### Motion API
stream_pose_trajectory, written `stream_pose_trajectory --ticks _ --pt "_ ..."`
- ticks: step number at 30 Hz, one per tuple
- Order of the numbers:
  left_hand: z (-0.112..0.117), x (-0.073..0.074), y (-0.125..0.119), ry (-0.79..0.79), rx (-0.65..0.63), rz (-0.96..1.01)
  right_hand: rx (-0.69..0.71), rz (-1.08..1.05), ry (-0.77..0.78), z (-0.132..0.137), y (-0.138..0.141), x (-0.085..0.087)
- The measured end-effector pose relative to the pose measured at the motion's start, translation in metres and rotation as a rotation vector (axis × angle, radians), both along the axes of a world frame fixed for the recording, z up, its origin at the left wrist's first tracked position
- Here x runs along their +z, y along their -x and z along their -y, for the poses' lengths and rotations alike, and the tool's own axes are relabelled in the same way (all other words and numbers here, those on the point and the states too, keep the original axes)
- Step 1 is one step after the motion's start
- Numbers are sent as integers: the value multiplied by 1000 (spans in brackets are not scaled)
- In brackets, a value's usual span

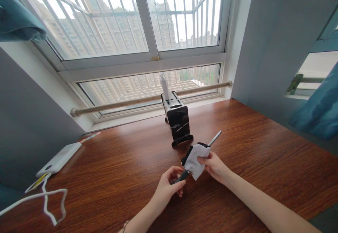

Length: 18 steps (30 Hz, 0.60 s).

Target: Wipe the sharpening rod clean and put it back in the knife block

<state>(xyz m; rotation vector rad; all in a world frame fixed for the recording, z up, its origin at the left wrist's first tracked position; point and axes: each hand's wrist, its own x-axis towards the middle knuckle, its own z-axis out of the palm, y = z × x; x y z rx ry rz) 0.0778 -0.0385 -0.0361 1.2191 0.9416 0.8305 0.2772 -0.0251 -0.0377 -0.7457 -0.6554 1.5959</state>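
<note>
My left hand [171, 182], near the front middle of the table, is closed around the dark handle of a screwdriver [181, 177]. The tool slants up to the right, and its bare metal shaft sticks out at the far end. A white cloth [197, 159] with black edging is wrapped about the middle of the tool and hides that part. My right hand [215, 166] pinches this cloth from the right side, thumb on top. Whether its fingers also press on the shaft underneath cannot be seen. Both hands are held above the brown wooden table [126, 169].
Beyond my hands stands a glossy black slotted holder [179, 122] with a whitish upright piece [165, 86] on top. At left lies a white power bank [59, 159] with a white cable [44, 194]. A horizontal pipe [142, 99] crosses before the barred window.
</note>
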Motion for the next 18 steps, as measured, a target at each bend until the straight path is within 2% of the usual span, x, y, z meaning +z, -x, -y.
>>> stream_pose_trajectory --ticks 4,11,15,18 --pt "-1 -4 1 58 -92 80 78 53 -27 3 5 -1" --pt "-6 -15 6 108 -252 173 94 90 -34 1 5 -3" --pt "-8 -16 7 130 -290 197 53 73 -28 0 2 -4" --pt "-9 -15 7 119 -269 201 -37 40 -22 -6 -8 -1"
